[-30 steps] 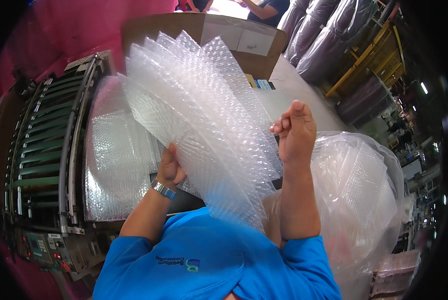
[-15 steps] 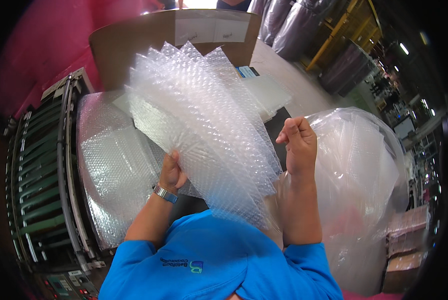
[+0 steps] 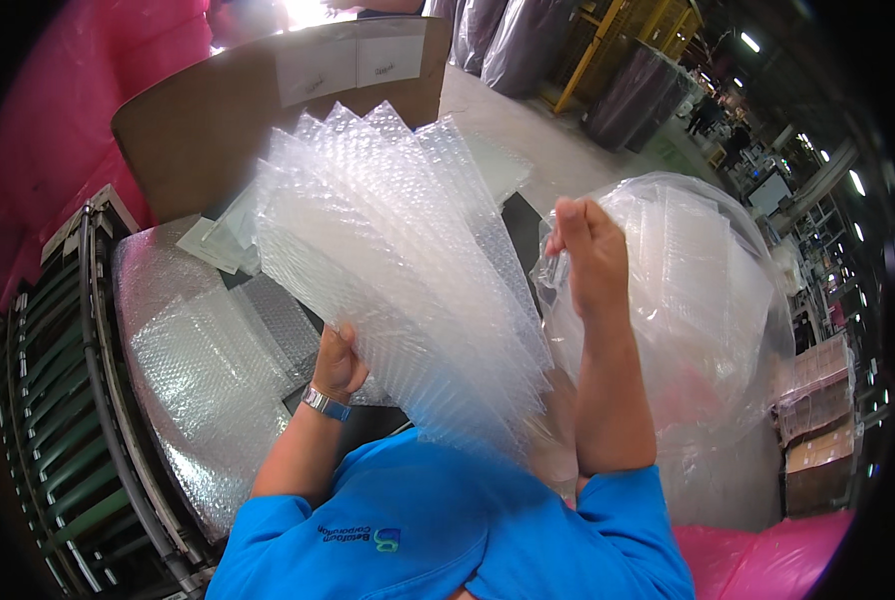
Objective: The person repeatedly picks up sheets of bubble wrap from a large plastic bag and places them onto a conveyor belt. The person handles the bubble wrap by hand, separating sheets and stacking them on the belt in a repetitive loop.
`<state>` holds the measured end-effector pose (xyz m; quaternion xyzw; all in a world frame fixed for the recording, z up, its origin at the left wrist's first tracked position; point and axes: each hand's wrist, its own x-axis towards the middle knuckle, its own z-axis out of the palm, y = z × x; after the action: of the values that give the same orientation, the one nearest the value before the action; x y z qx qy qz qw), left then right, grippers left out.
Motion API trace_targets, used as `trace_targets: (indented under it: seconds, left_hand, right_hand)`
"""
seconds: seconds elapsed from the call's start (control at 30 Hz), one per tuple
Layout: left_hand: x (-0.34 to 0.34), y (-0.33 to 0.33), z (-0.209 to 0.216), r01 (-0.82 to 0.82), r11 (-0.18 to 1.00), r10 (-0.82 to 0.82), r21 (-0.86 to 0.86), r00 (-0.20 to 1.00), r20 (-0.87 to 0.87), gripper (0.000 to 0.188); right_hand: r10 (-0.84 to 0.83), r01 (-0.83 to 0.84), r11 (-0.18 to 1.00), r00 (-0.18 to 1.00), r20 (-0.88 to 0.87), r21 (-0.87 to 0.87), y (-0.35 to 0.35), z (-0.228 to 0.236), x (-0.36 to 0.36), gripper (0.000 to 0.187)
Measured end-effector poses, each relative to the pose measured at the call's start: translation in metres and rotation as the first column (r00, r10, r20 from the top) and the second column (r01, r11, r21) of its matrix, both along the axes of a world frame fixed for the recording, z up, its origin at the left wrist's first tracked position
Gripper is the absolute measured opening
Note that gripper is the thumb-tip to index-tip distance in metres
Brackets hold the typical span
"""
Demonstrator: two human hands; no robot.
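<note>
My left hand [image 3: 340, 362] is closed on the lower left edge of a thick, fanned-out stack of clear bubble wrap sheets [image 3: 398, 260]. The stack spreads in front of my chest, its pointed corners facing away from me. To its right my raised right hand [image 3: 593, 255] has its fingers curled in. Thin film at those fingers belongs to a large clear plastic bag [image 3: 758, 300], and the hand appears to grip its edge. Inside that bag lie several more pale sheets. The exact grip is partly hidden by the fingers.
More bubble wrap [image 3: 198, 350] lies at the left, beside a machine with a row of green rollers [image 3: 58, 400]. A brown cardboard panel [image 3: 198, 130] stands at the back. Pink wrapped material [image 3: 48, 130] is far left; stacked cartons [image 3: 818, 400] are at the right.
The view has turned, so the surroundings sit farther left. My right hand is slightly higher, and the bag's film now reaches left of its fingers. The left hand still holds the fanned sheets.
</note>
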<state>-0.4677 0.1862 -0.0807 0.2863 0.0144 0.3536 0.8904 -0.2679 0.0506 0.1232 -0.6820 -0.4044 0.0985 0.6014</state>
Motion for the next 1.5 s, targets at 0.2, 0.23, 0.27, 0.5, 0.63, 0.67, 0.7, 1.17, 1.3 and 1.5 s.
trace_targets:
  seconds: [0.2,0.23,0.27,0.5,0.63,0.67,0.7,1.17,1.3,1.5]
  left_hand:
    - [0.014,-0.007,-0.002,-0.034,0.998,0.036,0.062,0.999,-0.034,0.058]
    - [0.015,-0.009,-0.005,-0.030,0.997,0.035,0.077,0.998,-0.053,0.057]
    - [0.019,-0.011,-0.009,-0.024,0.995,0.030,0.094,0.997,-0.070,0.057]
    - [0.005,0.000,-0.005,0.092,0.964,-0.043,0.250,0.980,-0.194,0.062]
    - [0.031,-0.006,-0.007,0.101,0.938,-0.050,0.332,0.986,-0.159,0.062]
    - [0.037,-0.009,-0.003,0.113,0.931,-0.073,0.347,0.989,-0.126,0.061]
    - [0.043,-0.013,0.001,0.124,0.924,-0.096,0.361,0.991,-0.094,0.060]
    - [0.221,-0.124,0.126,0.102,0.821,-0.162,0.562,0.985,0.057,0.066]
    - [0.298,-0.195,0.193,0.028,0.670,-0.052,0.741,0.999,0.009,0.057]
    - [0.401,-0.292,0.283,-0.384,0.467,-0.014,0.796,0.898,0.441,0.049]
  right_hand:
    - [0.046,-0.050,0.999,0.962,0.269,0.009,0.050,0.042,0.012,0.027]
    - [0.044,-0.034,0.998,0.968,0.247,-0.048,0.054,0.047,0.013,0.025]
    - [0.043,-0.033,0.999,0.951,0.306,-0.038,0.060,0.042,0.024,0.022]
    - [-0.171,0.210,0.978,0.756,0.631,0.013,0.058,0.027,0.025,0.015]
    - [-0.252,0.294,0.953,0.651,0.716,0.068,0.024,0.024,0.046,0.014]
    - [-0.315,0.276,0.948,0.730,0.606,0.160,0.017,0.021,0.055,0.014]
    - [-0.360,0.266,0.930,0.799,0.482,0.255,0.010,0.018,0.065,0.014]
    - [-0.044,0.032,0.996,0.986,0.158,0.080,-0.243,0.039,0.131,0.118]
    - [-0.284,0.280,0.956,0.802,0.525,0.089,-0.309,0.051,0.153,0.100]
    - [-0.227,0.183,0.712,0.974,-0.024,0.678,-0.413,0.104,0.173,0.087]
